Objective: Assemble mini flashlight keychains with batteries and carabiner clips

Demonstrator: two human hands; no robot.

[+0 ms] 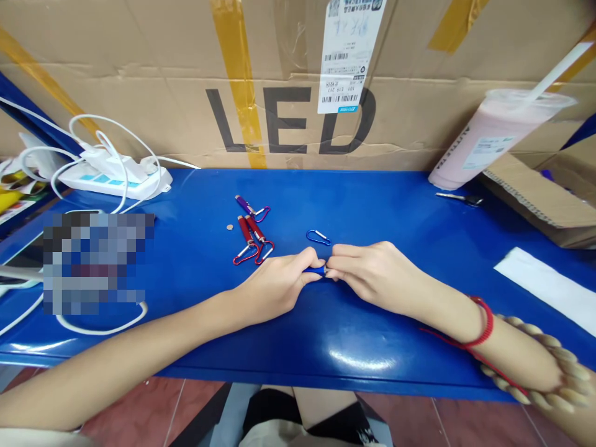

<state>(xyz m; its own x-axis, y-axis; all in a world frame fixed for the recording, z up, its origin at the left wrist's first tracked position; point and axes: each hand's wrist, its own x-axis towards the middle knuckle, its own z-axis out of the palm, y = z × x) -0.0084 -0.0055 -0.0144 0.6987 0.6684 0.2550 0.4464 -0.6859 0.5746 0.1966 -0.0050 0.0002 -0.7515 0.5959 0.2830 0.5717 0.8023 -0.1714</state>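
Observation:
My left hand is closed around a small blue keychain flashlight, with only part of its tube showing between thumb and fingers. My right hand pinches the silvery right end of that flashlight; the fingertips hide most of this end. Just beyond the hands lies a loose blue carabiner clip. To the left, two red keychain flashlights with red carabiners lie side by side. Behind them rests a purple keychain flashlight with its own clip. A tiny round disc is left of the red ones.
A cardboard box lines the back of the blue table. A white power strip with cables stands back left, near a blurred-out patch. On the right are a drink cup, a key and a folded white paper.

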